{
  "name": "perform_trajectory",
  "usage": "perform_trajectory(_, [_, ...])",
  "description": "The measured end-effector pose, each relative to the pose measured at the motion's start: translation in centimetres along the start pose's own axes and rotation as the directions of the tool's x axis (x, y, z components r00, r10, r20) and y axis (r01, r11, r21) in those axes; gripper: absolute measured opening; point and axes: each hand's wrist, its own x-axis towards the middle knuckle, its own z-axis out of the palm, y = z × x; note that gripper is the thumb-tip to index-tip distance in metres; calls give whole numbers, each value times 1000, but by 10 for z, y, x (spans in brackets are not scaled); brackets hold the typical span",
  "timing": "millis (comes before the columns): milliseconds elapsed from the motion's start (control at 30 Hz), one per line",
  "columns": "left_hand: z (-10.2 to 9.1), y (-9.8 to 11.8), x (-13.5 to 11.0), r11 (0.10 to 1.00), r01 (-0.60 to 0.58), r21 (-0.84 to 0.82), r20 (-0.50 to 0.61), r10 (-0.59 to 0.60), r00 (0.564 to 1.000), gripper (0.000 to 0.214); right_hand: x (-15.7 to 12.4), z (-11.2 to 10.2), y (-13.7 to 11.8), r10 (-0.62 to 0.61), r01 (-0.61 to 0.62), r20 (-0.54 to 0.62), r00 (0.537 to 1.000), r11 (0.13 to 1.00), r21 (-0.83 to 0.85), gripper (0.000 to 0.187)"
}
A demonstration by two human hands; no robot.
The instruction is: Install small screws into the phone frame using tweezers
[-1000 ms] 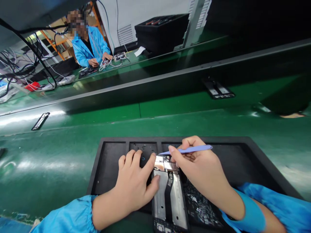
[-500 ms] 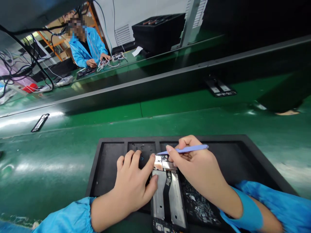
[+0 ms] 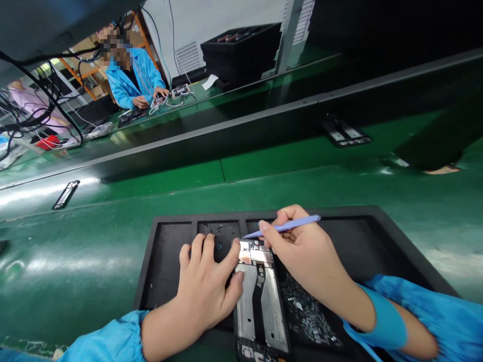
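Note:
An opened phone frame [image 3: 260,306] with bare metal plates and a small circuit board at its top lies on a black compartmented tray [image 3: 166,261]. My left hand [image 3: 206,286] rests on the tray, thumb and forefinger pressed against the frame's left edge. My right hand [image 3: 305,256] pinches purple tweezers [image 3: 283,227], whose tip touches the top of the circuit board. A pile of small dark parts [image 3: 305,311] fills the tray compartment under my right wrist.
The tray sits on a green conveyor belt [image 3: 113,221]. Another phone frame [image 3: 66,194] lies far left, a further one [image 3: 345,134] at the back right. Across the line a person in a blue coat [image 3: 132,75] works among cables, beside a black crate [image 3: 241,50].
Both hands and the tweezers keep nearly the same pose on the phone frame. The view has shifted slightly, so tray and hands sit a little higher and to the left.

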Motion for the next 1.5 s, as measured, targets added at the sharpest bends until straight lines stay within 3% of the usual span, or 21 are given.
perform_trajectory(233, [2, -3, 1, 999, -4, -52, 22, 5, 1000, 51, 3, -1, 3, 5, -8, 25, 1000, 994, 107, 33])
perform_trajectory(567, [-2, -2, 3, 998, 20, -57, 79, -15, 997, 47, 6, -1, 7, -23, 23, 3, 1000, 999, 50, 27])
perform_trajectory(700, [-1, -1, 1, 999, -4, -32, 28, 5, 1000, 47, 7, -1, 7, -32, 32, -9, 999, 999, 28, 26])
perform_trajectory(967, [-1, -1, 0, 999, -50, -11, -47, 50, 998, 44, 11, -5, 5, -87, 90, -25, 996, 986, 140, 24])
perform_trajectory(1200, [-4, -3, 3, 998, -21, -62, 27, 23, 999, 46, 10, -10, -2, -97, 94, -53, 994, 994, -64, 21])
perform_trajectory(1500, [-3, -5, 4, 986, -6, -164, 82, 20, 996, 52, 9, -10, -4, -124, 115, -76, 989, 987, -110, 20])
